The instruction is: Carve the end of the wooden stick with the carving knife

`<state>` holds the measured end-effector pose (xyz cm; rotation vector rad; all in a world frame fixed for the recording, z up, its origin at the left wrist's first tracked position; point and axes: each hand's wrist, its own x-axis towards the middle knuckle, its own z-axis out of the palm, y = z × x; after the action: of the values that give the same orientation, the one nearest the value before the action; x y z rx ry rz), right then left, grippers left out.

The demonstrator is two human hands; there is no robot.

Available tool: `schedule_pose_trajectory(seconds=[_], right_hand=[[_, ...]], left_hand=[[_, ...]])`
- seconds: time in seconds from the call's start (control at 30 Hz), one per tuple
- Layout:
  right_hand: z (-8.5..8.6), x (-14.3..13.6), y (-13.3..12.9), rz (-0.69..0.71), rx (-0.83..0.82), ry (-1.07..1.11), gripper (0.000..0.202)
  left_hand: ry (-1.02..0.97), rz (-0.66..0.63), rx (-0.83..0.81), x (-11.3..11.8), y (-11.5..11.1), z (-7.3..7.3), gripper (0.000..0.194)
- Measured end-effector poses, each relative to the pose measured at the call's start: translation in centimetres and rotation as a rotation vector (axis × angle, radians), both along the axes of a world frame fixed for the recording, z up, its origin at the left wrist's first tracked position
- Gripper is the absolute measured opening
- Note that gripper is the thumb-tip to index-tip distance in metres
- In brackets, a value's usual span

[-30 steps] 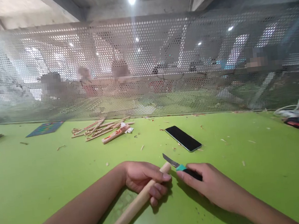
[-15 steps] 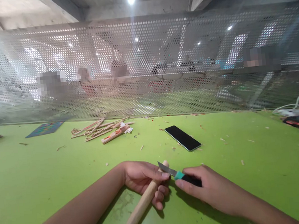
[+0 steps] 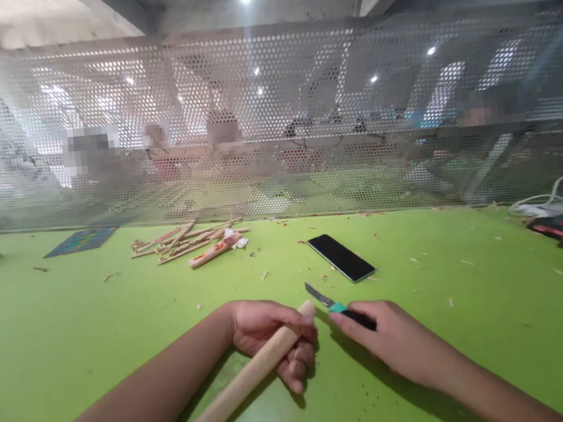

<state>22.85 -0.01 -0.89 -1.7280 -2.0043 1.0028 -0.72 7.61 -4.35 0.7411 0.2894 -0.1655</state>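
Note:
A pale, rounded wooden stick lies slantwise across the palm of my left hand, its far end between thumb and fingers. My left hand is palm up and closed round the stick near that end. To its right, my right hand grips a knife with a black and teal handle. The blade points up and left, a little beyond the stick's tip and apart from it. Behind the knife, a black-screened phone lies on the green table.
Thin carved sticks and a red-stained wooden piece lie behind my left hand. A patterned sheet is at the left. White cables lie at the right. Wood shavings are scattered about. A perforated screen stands behind, with people beyond.
The knife has moved off the stick, up and to the right. The stick has turned in my left hand, and its near end now shows at the lower left.

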Motion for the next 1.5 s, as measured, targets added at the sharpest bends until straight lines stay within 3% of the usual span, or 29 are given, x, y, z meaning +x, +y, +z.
schedule_pose_trajectory(seconds=[0.07,0.23,0.33,0.63,1.5], right_hand=[[0.0,0.2,0.2,-0.034,-0.007,0.006,0.051],[-0.2,0.3,0.1,0.047,-0.003,0.043,0.048],[-0.1,0.1,-0.1,0.035,-0.034,0.056,0.045],[0.1,0.0,-0.3,0.183,0.024,0.064,0.045],[0.4,0.1,-0.3,0.109,0.011,0.033,0.050]], left_hand=[[0.003,-0.005,0.000,0.0,0.0,0.0,0.031],[-0.016,-0.025,0.031,0.0,0.2,-0.9,0.028],[-0.106,0.003,0.037,-0.1,0.1,-1.2,0.017],[-0.124,0.003,0.064,-0.1,-0.1,-0.7,0.015],[-0.091,0.047,0.065,-0.1,-0.2,-0.1,0.021]])
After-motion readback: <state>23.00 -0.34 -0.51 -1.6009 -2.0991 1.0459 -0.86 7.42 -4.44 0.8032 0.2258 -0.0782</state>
